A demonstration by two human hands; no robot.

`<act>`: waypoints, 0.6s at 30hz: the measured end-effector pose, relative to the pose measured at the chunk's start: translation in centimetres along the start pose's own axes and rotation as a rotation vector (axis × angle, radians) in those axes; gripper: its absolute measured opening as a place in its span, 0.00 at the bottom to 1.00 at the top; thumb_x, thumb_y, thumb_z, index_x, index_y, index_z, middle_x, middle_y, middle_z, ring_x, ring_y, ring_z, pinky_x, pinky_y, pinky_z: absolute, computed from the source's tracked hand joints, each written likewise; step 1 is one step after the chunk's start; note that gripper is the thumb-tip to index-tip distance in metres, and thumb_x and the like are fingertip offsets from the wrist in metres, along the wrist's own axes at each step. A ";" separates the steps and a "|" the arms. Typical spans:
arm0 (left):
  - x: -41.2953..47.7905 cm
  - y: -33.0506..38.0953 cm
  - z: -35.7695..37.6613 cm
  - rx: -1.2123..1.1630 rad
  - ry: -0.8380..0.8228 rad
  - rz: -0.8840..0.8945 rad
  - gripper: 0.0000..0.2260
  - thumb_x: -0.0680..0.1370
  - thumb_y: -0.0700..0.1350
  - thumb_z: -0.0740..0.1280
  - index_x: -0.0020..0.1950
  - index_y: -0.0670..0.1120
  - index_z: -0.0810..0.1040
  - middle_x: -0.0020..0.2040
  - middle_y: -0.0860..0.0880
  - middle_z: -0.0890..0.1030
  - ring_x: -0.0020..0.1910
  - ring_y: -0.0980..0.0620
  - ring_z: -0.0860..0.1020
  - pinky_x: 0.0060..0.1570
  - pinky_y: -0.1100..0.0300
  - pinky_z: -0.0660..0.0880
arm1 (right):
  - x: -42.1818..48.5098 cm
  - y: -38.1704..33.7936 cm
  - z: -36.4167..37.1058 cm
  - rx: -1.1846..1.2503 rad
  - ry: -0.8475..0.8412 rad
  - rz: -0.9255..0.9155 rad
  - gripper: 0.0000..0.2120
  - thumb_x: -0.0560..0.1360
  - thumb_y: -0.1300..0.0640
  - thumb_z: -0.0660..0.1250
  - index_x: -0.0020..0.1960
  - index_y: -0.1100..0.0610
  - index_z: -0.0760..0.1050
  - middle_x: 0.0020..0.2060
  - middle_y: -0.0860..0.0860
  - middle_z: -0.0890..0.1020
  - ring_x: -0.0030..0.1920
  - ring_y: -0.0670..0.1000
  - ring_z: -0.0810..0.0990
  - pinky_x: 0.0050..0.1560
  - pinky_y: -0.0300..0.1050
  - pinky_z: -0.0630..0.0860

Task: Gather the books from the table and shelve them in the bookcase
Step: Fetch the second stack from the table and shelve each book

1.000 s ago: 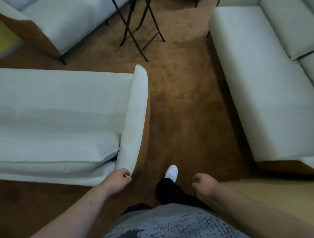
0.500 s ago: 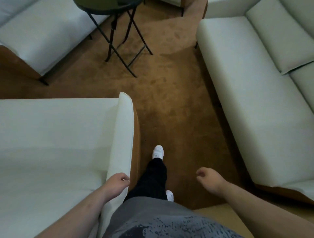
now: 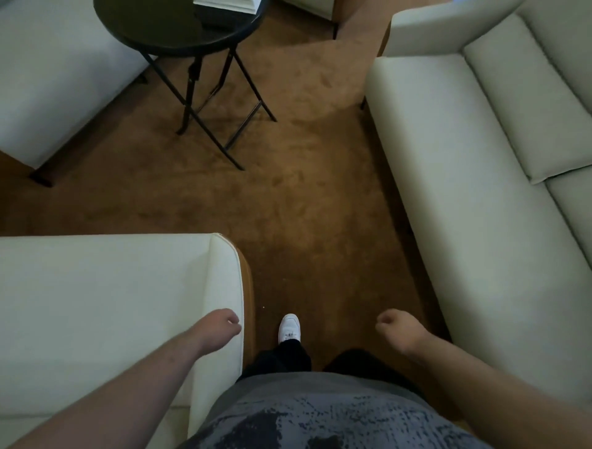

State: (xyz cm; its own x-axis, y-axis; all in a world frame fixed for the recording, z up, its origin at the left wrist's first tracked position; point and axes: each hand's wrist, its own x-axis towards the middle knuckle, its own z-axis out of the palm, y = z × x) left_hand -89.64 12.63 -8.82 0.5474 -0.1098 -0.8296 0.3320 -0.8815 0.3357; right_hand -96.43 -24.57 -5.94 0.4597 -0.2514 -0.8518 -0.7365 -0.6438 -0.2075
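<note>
Mid-stride on the carpet [image 3: 320, 208] between pale sofas [image 3: 480, 192], left hand [image 3: 221, 330] and right hand [image 3: 397, 330] both empty, fingers loosely curled. Well ahead and to the left of both hands: the books [image 3: 224, 4], a pale stack at the far rim of the round black desk [image 3: 153, 35], cut by the top edge. Likely nearer the left hand on arrival; long axis unreadable.

Nothing legible anywhere in that shot. The book [image 3: 224, 4] on the round table [image 3: 153, 35] was cut off by the top edge and showed only pale page edges, with no title to read. The white shoe [image 3: 289, 328] carried a small dark mark, too small to make out. The grey shirt [image 3: 320, 416] showed a dark speckled print that formed no letters.
</note>
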 end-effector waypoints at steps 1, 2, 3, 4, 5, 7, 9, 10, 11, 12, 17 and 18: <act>0.8 0.7 -1.5 -0.010 0.019 0.000 0.14 0.81 0.46 0.63 0.65 0.44 0.78 0.65 0.46 0.78 0.61 0.49 0.76 0.60 0.57 0.72 | 0.5 -1.8 -0.8 0.016 -0.001 -0.021 0.18 0.83 0.56 0.63 0.72 0.57 0.73 0.69 0.55 0.77 0.69 0.55 0.76 0.66 0.46 0.73; 1.6 1.4 -2.9 -0.024 0.041 0.004 0.14 0.81 0.45 0.63 0.65 0.43 0.78 0.64 0.46 0.78 0.61 0.49 0.76 0.60 0.57 0.72 | 1.1 -3.5 -1.5 0.026 -0.006 -0.047 0.18 0.83 0.56 0.63 0.72 0.57 0.73 0.69 0.55 0.77 0.69 0.54 0.76 0.66 0.45 0.72; 2.2 2.1 -4.1 -0.045 0.058 0.002 0.14 0.81 0.45 0.63 0.64 0.43 0.78 0.64 0.46 0.79 0.61 0.48 0.76 0.59 0.57 0.72 | 1.7 -5.0 -2.2 0.031 -0.013 -0.075 0.19 0.83 0.56 0.63 0.72 0.58 0.72 0.69 0.54 0.77 0.68 0.54 0.76 0.66 0.44 0.71; 2.8 2.7 -5.1 -0.065 0.073 0.000 0.13 0.81 0.45 0.63 0.64 0.43 0.78 0.63 0.46 0.79 0.60 0.48 0.76 0.58 0.58 0.72 | 2.3 -6.3 -3.0 0.033 -0.020 -0.096 0.19 0.83 0.57 0.63 0.73 0.58 0.72 0.68 0.54 0.77 0.67 0.53 0.76 0.65 0.43 0.71; 3.3 3.3 -6.0 -0.085 0.081 -0.006 0.13 0.82 0.45 0.63 0.64 0.43 0.78 0.63 0.47 0.79 0.60 0.49 0.76 0.58 0.58 0.72 | 2.9 -7.6 -3.7 0.031 -0.028 -0.113 0.18 0.83 0.57 0.63 0.72 0.58 0.72 0.67 0.54 0.78 0.63 0.52 0.77 0.61 0.42 0.72; 4.2 4.2 -7.2 -0.107 0.079 -0.018 0.13 0.82 0.45 0.63 0.64 0.44 0.78 0.61 0.47 0.79 0.59 0.50 0.77 0.57 0.58 0.73 | 4.4 -9.3 -5.2 0.024 -0.051 -0.129 0.17 0.83 0.57 0.63 0.71 0.58 0.73 0.61 0.52 0.80 0.55 0.49 0.78 0.51 0.38 0.73; 5.1 5.0 -8.1 -0.126 0.067 -0.030 0.12 0.82 0.46 0.63 0.63 0.45 0.79 0.60 0.48 0.79 0.58 0.51 0.77 0.57 0.58 0.73 | 6.1 -10.5 -7.0 0.003 -0.065 -0.129 0.16 0.83 0.58 0.63 0.70 0.58 0.74 0.57 0.51 0.80 0.53 0.47 0.77 0.46 0.37 0.73; 5.5 5.3 -8.6 -0.141 0.063 -0.039 0.11 0.81 0.46 0.63 0.62 0.46 0.79 0.60 0.48 0.79 0.58 0.51 0.77 0.58 0.57 0.74 | 7.1 -11.0 -7.9 -0.019 -0.067 -0.127 0.16 0.83 0.59 0.62 0.70 0.59 0.74 0.57 0.52 0.80 0.53 0.48 0.77 0.49 0.37 0.73; 6.1 5.7 -9.0 -0.158 0.059 -0.051 0.09 0.81 0.46 0.63 0.60 0.48 0.79 0.59 0.48 0.79 0.57 0.51 0.77 0.58 0.57 0.74 | 7.9 -11.6 -9.0 -0.037 -0.068 -0.120 0.17 0.83 0.59 0.62 0.71 0.59 0.73 0.60 0.53 0.80 0.55 0.49 0.77 0.52 0.38 0.73; 6.6 6.2 -9.5 -0.169 0.059 -0.061 0.08 0.81 0.46 0.63 0.57 0.49 0.79 0.59 0.48 0.80 0.56 0.52 0.77 0.58 0.57 0.74 | 9.0 -12.0 -10.0 -0.050 -0.069 -0.106 0.17 0.83 0.59 0.63 0.71 0.59 0.73 0.63 0.54 0.80 0.57 0.50 0.78 0.56 0.40 0.74; 9.5 9.5 -13.0 -0.189 0.032 -0.130 0.04 0.82 0.45 0.62 0.54 0.49 0.76 0.55 0.49 0.78 0.54 0.53 0.76 0.54 0.60 0.71 | 14.1 -14.5 -16.0 -0.133 -0.109 -0.066 0.16 0.82 0.56 0.64 0.70 0.55 0.74 0.65 0.54 0.79 0.65 0.53 0.78 0.66 0.47 0.75; 10.2 10.2 -14.0 -0.187 0.030 -0.149 0.04 0.82 0.44 0.62 0.53 0.49 0.77 0.54 0.49 0.78 0.53 0.53 0.76 0.53 0.60 0.71 | 15.2 -15.0 -17.3 -0.159 -0.132 -0.059 0.15 0.82 0.56 0.64 0.69 0.55 0.75 0.64 0.53 0.79 0.64 0.52 0.78 0.66 0.47 0.75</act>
State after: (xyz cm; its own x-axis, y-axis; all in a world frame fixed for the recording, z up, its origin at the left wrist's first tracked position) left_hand -69.94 8.94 -7.60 0.5029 0.0313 -0.8638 0.5458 -0.7864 0.2893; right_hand -69.82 -31.26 -7.39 0.4230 -0.1203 -0.8981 -0.6180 -0.7632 -0.1888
